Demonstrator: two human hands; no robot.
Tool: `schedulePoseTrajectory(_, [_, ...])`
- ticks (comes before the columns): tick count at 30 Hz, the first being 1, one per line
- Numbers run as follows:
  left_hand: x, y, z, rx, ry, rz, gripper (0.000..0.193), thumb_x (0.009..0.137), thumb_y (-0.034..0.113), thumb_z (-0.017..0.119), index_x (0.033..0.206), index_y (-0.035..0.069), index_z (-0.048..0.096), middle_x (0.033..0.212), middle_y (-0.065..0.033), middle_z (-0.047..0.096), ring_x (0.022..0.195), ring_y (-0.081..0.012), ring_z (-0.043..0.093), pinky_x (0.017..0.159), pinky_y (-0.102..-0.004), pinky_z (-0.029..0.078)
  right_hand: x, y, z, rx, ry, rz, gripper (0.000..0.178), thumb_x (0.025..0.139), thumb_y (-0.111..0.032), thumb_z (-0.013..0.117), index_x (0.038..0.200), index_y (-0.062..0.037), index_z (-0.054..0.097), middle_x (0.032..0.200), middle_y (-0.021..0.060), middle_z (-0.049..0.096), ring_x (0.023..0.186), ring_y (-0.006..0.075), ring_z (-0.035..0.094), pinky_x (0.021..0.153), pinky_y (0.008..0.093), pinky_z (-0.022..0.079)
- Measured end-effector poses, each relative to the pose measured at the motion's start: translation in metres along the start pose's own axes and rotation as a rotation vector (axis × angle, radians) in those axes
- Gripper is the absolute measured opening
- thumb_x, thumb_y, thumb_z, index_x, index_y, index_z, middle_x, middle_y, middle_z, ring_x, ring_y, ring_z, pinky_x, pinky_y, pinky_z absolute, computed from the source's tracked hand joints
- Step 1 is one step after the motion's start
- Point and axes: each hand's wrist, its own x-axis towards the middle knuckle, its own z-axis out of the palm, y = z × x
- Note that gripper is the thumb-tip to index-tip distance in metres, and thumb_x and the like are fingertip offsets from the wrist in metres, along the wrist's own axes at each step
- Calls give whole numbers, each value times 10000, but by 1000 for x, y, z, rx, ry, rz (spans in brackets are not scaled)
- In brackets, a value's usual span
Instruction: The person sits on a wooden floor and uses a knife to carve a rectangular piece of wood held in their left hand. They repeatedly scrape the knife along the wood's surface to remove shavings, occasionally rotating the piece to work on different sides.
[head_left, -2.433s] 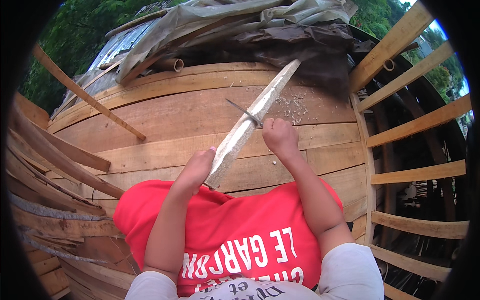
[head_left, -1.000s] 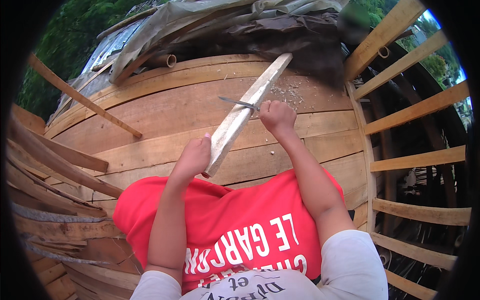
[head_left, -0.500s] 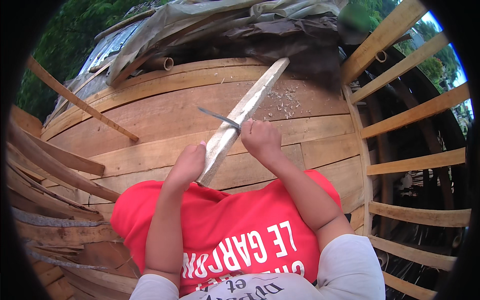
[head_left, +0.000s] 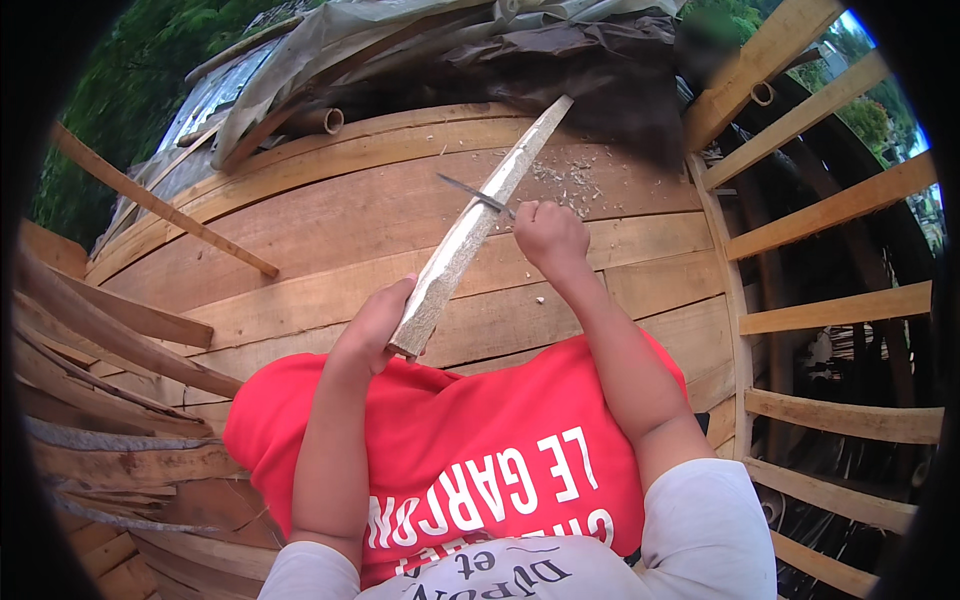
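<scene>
A long pale strip of wood (head_left: 450,255) slants from above my lap out to the far right, its far tip near the dark sheeting. My left hand (head_left: 380,320) is wrapped round its near end, thumb along the left side. In my right hand (head_left: 552,238) is a knife (head_left: 478,193); the fist hides its handle. The thin blade lies across the strip past its middle, pointing to the upper left. White, freshly bared wood shows along the strip's upper face, and its side is rougher and speckled.
Wood shavings (head_left: 572,185) lie scattered on the plank floor (head_left: 300,235) right of the strip. A slatted wooden railing (head_left: 742,330) runs along the right. Crumpled plastic sheeting (head_left: 400,50) covers the far edge, beside a bamboo tube (head_left: 325,121). Poles and boards (head_left: 110,330) lean at the left.
My right hand has moved the knife away from me, farther up the strip and to the right. The strip's near end has turned, showing more of its side. A small chip now lies below the right hand.
</scene>
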Motion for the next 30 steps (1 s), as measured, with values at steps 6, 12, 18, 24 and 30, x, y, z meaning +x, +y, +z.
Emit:
schedulePoseTrajectory(6, [0, -1, -6, -2, 10, -23, 403, 1042, 393, 367, 1034, 49, 577, 682, -74, 599, 515, -162, 568, 424, -318, 452, -48, -52, -22, -6, -199, -188, 514, 911, -330, 387, 741, 19, 724, 790, 274, 684, 776, 447, 684, 765, 532, 541])
schedulePoseTrajectory(12, [-4, 5, 3, 15, -4, 16, 421, 1041, 406, 374, 987, 50, 593, 676, -55, 580, 505, -148, 533, 444, -298, 431, 7, -2, -4, 29, -43, -52, 513, 912, -328, 381, 747, 16, 723, 778, 261, 685, 763, 453, 678, 744, 529, 540])
schedulePoseTrajectory(18, [19, -11, -23, 545, 330, 304, 570, 1046, 422, 402, 670, 3, 491, 563, -12, 416, 503, -119, 382, 481, -348, 352, -47, -41, -4, 7, -251, -260, 507, 918, -341, 380, 770, -10, 735, 789, 245, 695, 757, 429, 688, 746, 534, 542])
schedulePoseTrajectory(24, [16, -14, -13, 520, 315, 335, 613, 1042, 431, 426, 624, -16, 459, 520, -28, 391, 490, -128, 375, 484, -363, 359, 17, 21, 6, -15, -3, 68, 493, 901, -342, 400, 750, -9, 731, 780, 252, 687, 755, 417, 690, 732, 517, 550])
schedulePoseTrajectory(30, [16, -8, -19, 581, 352, 332, 628, 1043, 439, 424, 630, -28, 500, 496, -44, 423, 444, -154, 415, 466, -365, 386, -40, -46, 4, 51, -178, -214, 494, 908, -316, 413, 692, 20, 704, 722, 260, 668, 694, 446, 667, 694, 542, 534])
